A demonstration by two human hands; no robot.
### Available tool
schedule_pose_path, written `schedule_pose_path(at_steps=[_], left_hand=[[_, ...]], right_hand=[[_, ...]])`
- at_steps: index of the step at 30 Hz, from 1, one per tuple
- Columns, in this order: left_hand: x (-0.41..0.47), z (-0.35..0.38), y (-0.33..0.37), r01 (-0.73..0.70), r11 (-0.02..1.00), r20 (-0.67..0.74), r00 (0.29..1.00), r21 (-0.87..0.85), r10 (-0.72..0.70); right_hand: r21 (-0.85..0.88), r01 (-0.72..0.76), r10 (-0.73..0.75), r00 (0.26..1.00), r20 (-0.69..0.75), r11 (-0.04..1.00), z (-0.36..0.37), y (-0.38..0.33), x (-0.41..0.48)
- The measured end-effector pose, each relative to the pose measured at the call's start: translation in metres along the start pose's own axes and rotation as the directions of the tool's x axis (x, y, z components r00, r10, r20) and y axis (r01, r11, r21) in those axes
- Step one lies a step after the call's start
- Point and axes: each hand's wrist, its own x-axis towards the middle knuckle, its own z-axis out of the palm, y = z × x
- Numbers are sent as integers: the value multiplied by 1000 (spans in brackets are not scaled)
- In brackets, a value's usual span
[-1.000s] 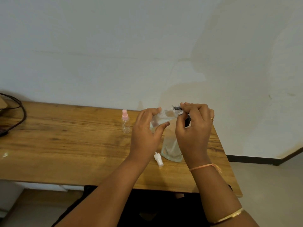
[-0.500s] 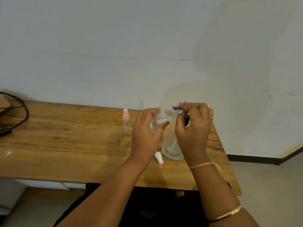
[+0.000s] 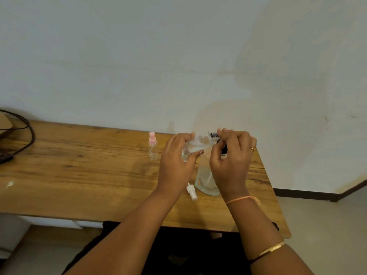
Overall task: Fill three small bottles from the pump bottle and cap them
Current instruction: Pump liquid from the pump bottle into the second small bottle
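Wooden desk fills the lower half of my view, set against a pale wall. At its right end, both hands are raised just above the surface. My left hand is clenched around a small clear bottle, held tilted on its side with its neck pointing toward 3 o'clock. My right hand is pinched on a dark cap at that neck; I cannot tell whether it is threaded on yet.

Behind the right hand stands a larger clear bottle, mostly hidden, which I take for the pump bottle. A loose white spray cap lies on the desk at 6 o'clock from the left hand. A second small bottle with a pink cap stands upright at 9 o'clock from the hands, already closed.

Compared with a second ago, almost nothing has shifted: both hands keep the same grip and height, and only the camera has drifted slightly. I judge the capping is under way and slow, with the white cap waiting for another bottle.
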Motion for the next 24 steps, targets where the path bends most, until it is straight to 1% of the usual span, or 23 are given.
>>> schedule_pose_path(at_steps=[3, 6, 9, 14, 18, 21, 24], left_hand=[[-1, 0, 4, -18, 999, -26, 1000, -36, 17], [-1, -1, 6, -59, 998, -64, 996, 4, 59], [1, 0, 5, -31, 998, -47, 998, -47, 29], [1, -1, 1, -2, 999, -13, 1000, -44, 2], [-1, -2, -2, 7, 1000, 6, 1000, -14, -7], [-2, -1, 1, -13, 1000, -4, 1000, -25, 13], [-2, -1, 6, -20, 998, -17, 1000, -62, 19]], right_hand=[[31, -25, 26, 1000, -6, 999, -4, -6, 5], [35, -47, 46, 999, 18, 998, -7, -10, 8], [14, -53, 53, 998, 26, 998, -8, -7, 8], [1, 9, -9, 1000, -9, 1000, -2, -2, 3], [-38, 59, -59, 998, -5, 998, -1, 2, 0], [-25, 38, -38, 999, 0, 999, -3, 0, 0], [23, -10, 10, 1000, 1, 1000, -7, -5, 4]])
